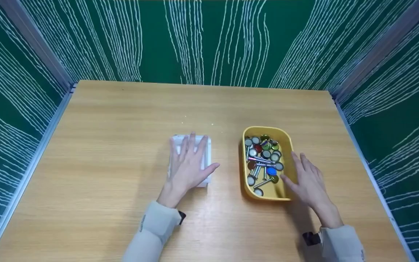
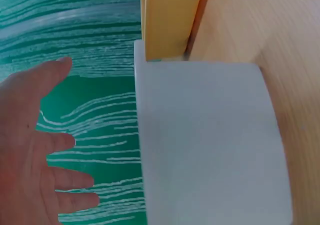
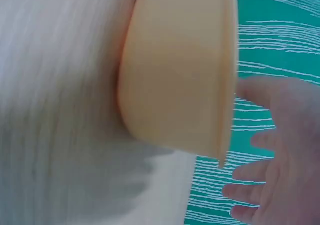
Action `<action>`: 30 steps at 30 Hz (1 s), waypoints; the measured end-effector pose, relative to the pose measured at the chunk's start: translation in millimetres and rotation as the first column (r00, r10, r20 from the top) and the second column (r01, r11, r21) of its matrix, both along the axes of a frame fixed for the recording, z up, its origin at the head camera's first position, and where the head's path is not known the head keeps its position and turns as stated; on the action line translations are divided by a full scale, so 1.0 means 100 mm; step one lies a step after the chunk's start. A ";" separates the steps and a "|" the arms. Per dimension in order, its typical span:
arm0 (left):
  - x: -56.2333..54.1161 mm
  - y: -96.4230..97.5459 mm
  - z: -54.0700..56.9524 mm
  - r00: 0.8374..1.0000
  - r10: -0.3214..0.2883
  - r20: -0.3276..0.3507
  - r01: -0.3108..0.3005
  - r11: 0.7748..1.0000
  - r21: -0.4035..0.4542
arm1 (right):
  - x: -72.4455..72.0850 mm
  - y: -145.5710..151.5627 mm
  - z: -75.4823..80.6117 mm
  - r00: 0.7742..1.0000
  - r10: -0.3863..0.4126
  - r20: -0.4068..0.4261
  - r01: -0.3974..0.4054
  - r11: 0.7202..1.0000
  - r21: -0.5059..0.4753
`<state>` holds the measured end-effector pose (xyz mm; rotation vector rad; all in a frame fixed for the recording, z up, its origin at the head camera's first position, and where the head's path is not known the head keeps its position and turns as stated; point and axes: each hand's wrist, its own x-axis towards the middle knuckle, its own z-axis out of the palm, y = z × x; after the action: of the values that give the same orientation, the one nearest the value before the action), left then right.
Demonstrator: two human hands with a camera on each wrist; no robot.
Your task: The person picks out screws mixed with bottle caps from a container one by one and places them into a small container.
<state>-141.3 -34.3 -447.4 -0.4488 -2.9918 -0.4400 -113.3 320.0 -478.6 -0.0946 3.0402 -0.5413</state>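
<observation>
My left hand is above a white rectangular container, its fingers straight and spread. The left wrist view shows a gap between this hand and the container's white wall. To the right, a yellow bin holds bottle caps in several colours, many lying with their grey undersides up, and metal bolts. My right hand hovers at the bin's right rim with extended fingers. Its thumb is near the rim in the right wrist view; whether it touches, I cannot tell.
Both containers stand on a wooden table. A few tiny white specks lie behind them. Green panels with wavy white lines enclose the back and both sides, with grey posts at the corners.
</observation>
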 end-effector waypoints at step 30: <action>-0.09 1.57 -0.28 0.978 -0.209 0.010 0.201 0.927 -0.317 | -0.04 0.09 -0.25 0.987 -0.114 0.113 0.116 0.993 -0.012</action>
<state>-150.4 123.1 -474.9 -0.7921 -3.0096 0.0393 -117.0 328.6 -503.5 0.1074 2.9446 -0.5625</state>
